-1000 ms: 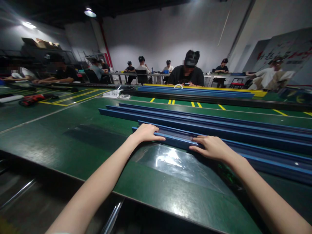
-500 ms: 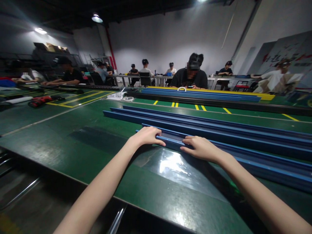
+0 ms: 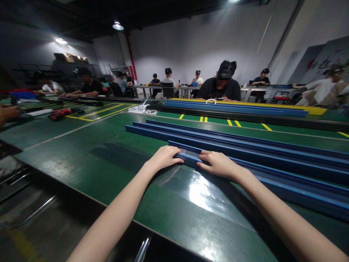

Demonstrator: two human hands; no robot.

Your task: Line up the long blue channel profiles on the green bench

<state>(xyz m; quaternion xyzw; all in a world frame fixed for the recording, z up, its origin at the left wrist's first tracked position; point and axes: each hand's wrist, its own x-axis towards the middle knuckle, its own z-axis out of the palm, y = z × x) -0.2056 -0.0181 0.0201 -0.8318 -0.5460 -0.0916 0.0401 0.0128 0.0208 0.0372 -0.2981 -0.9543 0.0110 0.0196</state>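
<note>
A long blue channel rail [image 3: 272, 174] lies nearest me on the green table [image 3: 120, 182]. At its left end my left hand [image 3: 166, 157] grips the near wall, fingers inside the channel and thumb outside. My right hand [image 3: 216, 163] pinches the same wall a little farther right, its thumb on the near side. A short stretch of the rail shows between the two hands. Behind it lies another blue rail [image 3: 231, 147], roughly parallel and not touched by either hand. A clear plastic sheet [image 3: 201, 194] reflects light below the hands.
Blue strips [image 3: 234, 109], a yellow strip [image 3: 316, 110] and a black bar [image 3: 259, 119] lie across the far side. A white power strip [image 3: 138, 108] and a red tool [image 3: 60, 114] are at the left. A person in black [image 3: 222, 89] sits opposite; a person's hand [image 3: 8, 112] shows at the left edge.
The view has turned slightly left, shifting the scene rightward. My hands have slid a little closer together along the rail, still gripping it. Another person's hand has appeared at the left edge.
</note>
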